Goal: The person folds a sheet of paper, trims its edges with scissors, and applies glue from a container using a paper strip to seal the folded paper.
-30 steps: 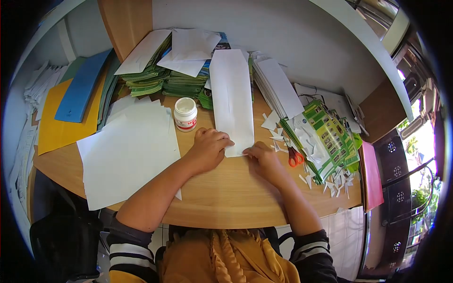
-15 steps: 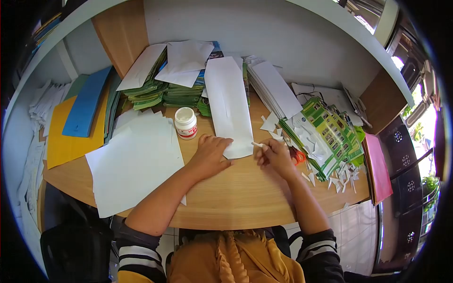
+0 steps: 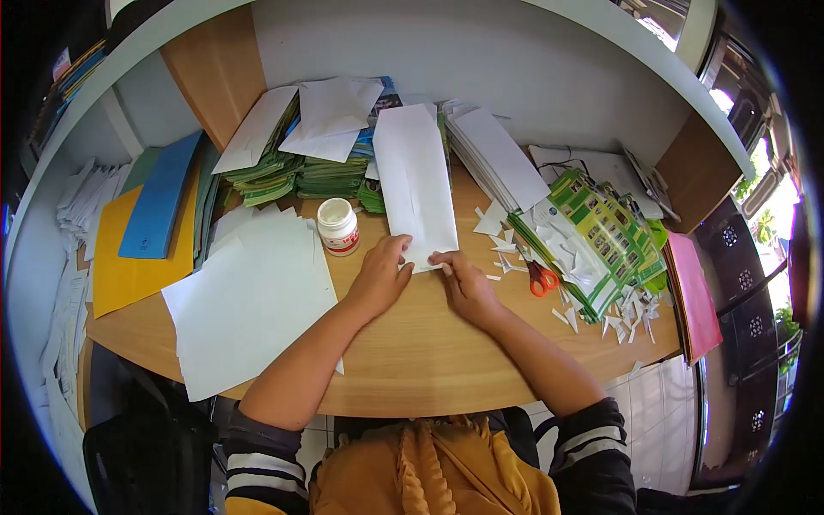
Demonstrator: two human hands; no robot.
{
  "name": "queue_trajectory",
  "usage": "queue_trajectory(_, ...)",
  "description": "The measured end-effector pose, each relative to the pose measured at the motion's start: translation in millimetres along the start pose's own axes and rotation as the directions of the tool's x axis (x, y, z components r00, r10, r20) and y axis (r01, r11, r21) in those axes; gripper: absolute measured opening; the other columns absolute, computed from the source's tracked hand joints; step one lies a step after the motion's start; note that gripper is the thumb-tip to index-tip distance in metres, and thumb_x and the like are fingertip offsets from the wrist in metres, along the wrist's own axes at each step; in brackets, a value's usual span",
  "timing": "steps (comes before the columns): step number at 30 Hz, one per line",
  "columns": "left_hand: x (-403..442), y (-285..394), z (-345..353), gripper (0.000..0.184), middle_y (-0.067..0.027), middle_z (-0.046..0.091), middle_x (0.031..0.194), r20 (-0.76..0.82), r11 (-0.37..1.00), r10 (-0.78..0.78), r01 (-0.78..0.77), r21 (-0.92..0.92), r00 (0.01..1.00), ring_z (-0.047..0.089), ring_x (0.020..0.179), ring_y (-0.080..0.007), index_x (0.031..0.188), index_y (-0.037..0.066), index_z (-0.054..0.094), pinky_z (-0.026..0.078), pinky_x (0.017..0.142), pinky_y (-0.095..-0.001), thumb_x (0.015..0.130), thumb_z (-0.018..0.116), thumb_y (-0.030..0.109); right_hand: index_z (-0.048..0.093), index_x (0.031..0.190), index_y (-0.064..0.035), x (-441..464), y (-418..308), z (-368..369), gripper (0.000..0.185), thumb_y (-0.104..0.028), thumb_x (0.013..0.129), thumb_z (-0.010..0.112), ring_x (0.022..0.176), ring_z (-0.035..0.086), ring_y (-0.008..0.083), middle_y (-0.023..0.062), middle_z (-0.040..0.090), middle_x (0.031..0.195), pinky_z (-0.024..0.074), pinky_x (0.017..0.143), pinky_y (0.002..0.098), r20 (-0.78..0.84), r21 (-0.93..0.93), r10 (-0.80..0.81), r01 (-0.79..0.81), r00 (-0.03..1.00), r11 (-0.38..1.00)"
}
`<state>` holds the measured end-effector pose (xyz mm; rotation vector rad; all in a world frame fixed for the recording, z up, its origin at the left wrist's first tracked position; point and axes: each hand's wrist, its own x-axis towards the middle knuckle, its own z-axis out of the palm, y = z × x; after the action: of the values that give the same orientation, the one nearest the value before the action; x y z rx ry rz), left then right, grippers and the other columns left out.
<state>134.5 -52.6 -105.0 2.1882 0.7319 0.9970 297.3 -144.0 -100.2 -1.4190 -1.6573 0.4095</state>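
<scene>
A long white paper envelope (image 3: 418, 184) lies lengthwise on the desk, its near end toward me and its far end by the stacks. My left hand (image 3: 380, 273) grips the near left corner, thumb and fingers closed on the paper. At the near right corner, my right hand (image 3: 468, 286) presses its fingers onto the envelope's edge, which looks folded over. An open white jar (image 3: 338, 228) with a red-marked label stands left of the envelope. Orange-handled scissors (image 3: 542, 279) rest to the right of my right hand.
Loose white sheets (image 3: 257, 300) cover the left front. Stacked green papers (image 3: 330, 176) and white envelopes (image 3: 502, 159) stand at the back. Paper scraps (image 3: 631, 316) lie around the green printed sheets (image 3: 601, 236) at right. Blue (image 3: 163, 202) and yellow folders (image 3: 112, 275) are far left.
My right hand has moved left onto the envelope's near end; the thin white stick it held no longer shows in it. The near edge now looks folded. My left hand has shifted slightly.
</scene>
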Motion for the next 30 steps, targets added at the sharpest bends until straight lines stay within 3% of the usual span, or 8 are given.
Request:
queue_trajectory(1, -0.4, 0.6, -0.5, 0.036, -0.0117, 0.056, 0.092, -0.001, 1.000, 0.000, 0.000, -0.002, 1.000, 0.052, 0.087, -0.0250, 0.111, 0.002, 0.052, 0.040, 0.081, -0.0354, 0.076, 0.060, 0.005, 0.052, 0.104, 0.0011, 0.9, -0.8, -1.4, 0.017, -0.004, 0.094, 0.040, 0.076, 0.057, 0.0151, 0.0095, 0.061, 0.101, 0.0442, 0.075, 0.0254, 0.001, -0.002, 0.001, -0.001, 1.000, 1.000)
queue_trajectory(5, -2.8, 6.7, -6.6, 0.022, -0.0110, 0.054, 0.085, 0.072, 0.876, 0.277, -0.283, 0.391, 0.958, 0.050, 0.081, -0.0238, 0.099, 0.003, 0.056, 0.039, 0.078, -0.0347, 0.077, 0.057, 0.005, 0.052, 0.104, -0.0011, 3.8, -5.7, -12.3, 0.018, -0.007, 0.095, 0.038, 0.084, 0.060, 0.0159, 0.0098, 0.062, 0.103, 0.0440, 0.079, 0.0267, 0.121, -0.005, 0.143, -0.143, 0.982, 0.990)
queue_trajectory(10, -15.0, 33.7, -5.3, 0.012, -0.0106, 0.052, 0.082, 0.256, 0.673, 0.341, -0.425, 0.606, 0.905, 0.048, 0.076, -0.0224, 0.088, 0.002, 0.057, 0.037, 0.075, -0.0335, 0.078, 0.052, 0.008, 0.051, 0.104, -0.0034, -5.3, 0.5, -16.8, 0.018, -0.010, 0.096, 0.037, 0.087, 0.059, 0.0158, 0.0085, 0.061, 0.104, 0.0434, 0.079, 0.0272, 0.113, 0.192, 0.214, -0.232, 0.970, 0.954)
queue_trajectory(12, -30.0, 49.5, 4.3, 0.024, -0.0125, 0.055, 0.094, 0.340, 0.595, 0.241, -0.415, 0.688, 0.909, 0.048, 0.077, -0.0232, 0.100, -0.001, 0.057, 0.036, 0.076, -0.0325, 0.081, 0.048, 0.010, 0.051, 0.104, -0.0038, -5.2, 1.8, -18.4, 0.018, -0.010, 0.096, 0.037, 0.087, 0.058, 0.0156, 0.0083, 0.061, 0.104, 0.0433, 0.079, 0.0272, 0.092, 0.220, 0.219, -0.235, 0.971, 0.947)
queue_trajectory(16, -42.5, 66.1, 14.4, 0.026, -0.0158, 0.055, 0.093, 0.398, 0.501, 0.165, -0.424, 0.754, 0.902, 0.047, 0.076, -0.0241, 0.099, -0.007, 0.056, 0.036, 0.075, -0.0327, 0.078, 0.049, 0.009, 0.051, 0.104, -0.0047, -7.7, 0.1, -18.4, 0.017, -0.011, 0.096, 0.037, 0.085, 0.057, 0.0151, 0.0075, 0.060, 0.104, 0.0432, 0.078, 0.0270, 0.049, 0.298, 0.242, -0.245, 0.969, 0.923)
queue_trajectory(21, -47.4, 64.6, 18.0, 0.021, -0.0176, 0.053, 0.083, 0.314, 0.455, 0.267, -0.407, 0.792, 0.911, 0.042, 0.071, -0.0220, 0.091, -0.006, 0.056, 0.032, 0.068, -0.0316, 0.078, 0.047, 0.007, 0.050, 0.104, -0.0041, -13.5, -16.3, -3.7, 0.016, -0.010, 0.095, 0.039, 0.075, 0.058, 0.0195, 0.0091, 0.060, 0.090, 0.0444, 0.068, 0.0322, 0.005, 0.226, 0.115, -0.114, 0.993, 0.968)
queue_trajectory(25, -48.8, 68.6, 15.4, 0.033, -0.0225, 0.055, 0.095, 0.449, 0.523, 0.080, -0.421, 0.741, 0.890, 0.046, 0.076, -0.0260, 0.103, -0.011, 0.052, 0.035, 0.078, -0.0346, 0.077, 0.048, 0.008, 0.051, 0.104, -0.0046, -13.3, -28.5, 2.3, 0.016, -0.011, 0.095, 0.039, 0.074, 0.056, 0.0175, 0.0081, 0.060, 0.103, 0.0440, 0.075, 0.0281, 0.147, 0.242, 0.142, -0.175, 0.979, 0.954)
queue_trajectory(30, -49.6, 67.9, 14.4, 0.033, -0.0254, 0.055, 0.102, 0.391, 0.472, 0.146, -0.412, 0.780, 0.909, 0.047, 0.080, -0.0263, 0.104, -0.011, 0.052, 0.034, 0.079, -0.0352, 0.077, 0.048, 0.009, 0.051, 0.103, -0.0040, -13.8, -24.2, 7.4, 0.016, -0.011, 0.094, 0.040, 0.072, 0.055, 0.0206, 0.0098, 0.059, 0.100, 0.0450, 0.069, 0.0315, 0.093, 0.113, 0.145, -0.155, 0.985, 0.981)
